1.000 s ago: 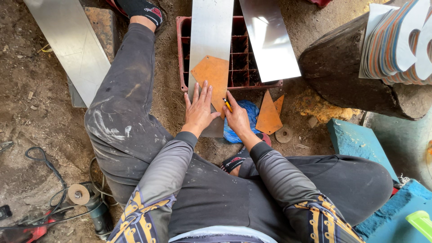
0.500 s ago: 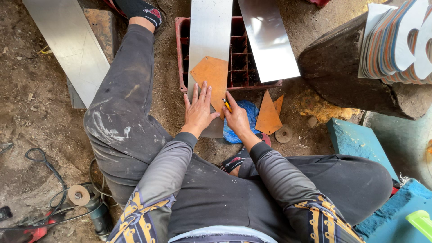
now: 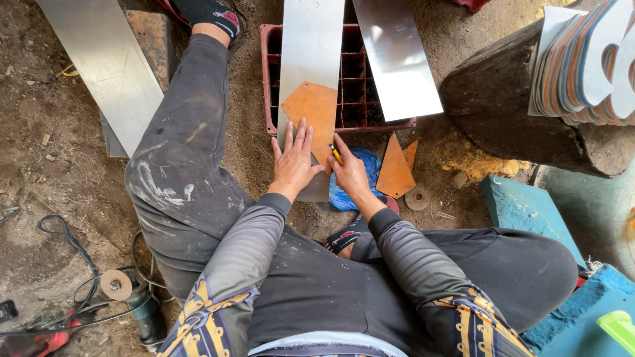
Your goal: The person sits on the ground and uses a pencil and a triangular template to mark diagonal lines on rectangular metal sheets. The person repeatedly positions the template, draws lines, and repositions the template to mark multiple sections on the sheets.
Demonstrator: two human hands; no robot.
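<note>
My left hand (image 3: 293,162) lies flat, fingers spread, on an orange template (image 3: 312,112) that rests on a long metal strip (image 3: 311,59). The strip lies across a red plastic crate (image 3: 360,99). My right hand (image 3: 350,175) grips a yellow and black marker (image 3: 336,154) with its tip at the template's lower right edge. Both forearms are in grey sleeves, and my legs are spread to either side of the crate.
A second shiny strip (image 3: 397,56) leans over the crate's right side, and another (image 3: 106,63) lies on the dirt at left. Orange triangular offcuts (image 3: 395,170) and a blue bag (image 3: 357,168) lie by my right hand. An angle grinder (image 3: 135,297) sits lower left. Stacked cut-outs (image 3: 589,59) rest on a log.
</note>
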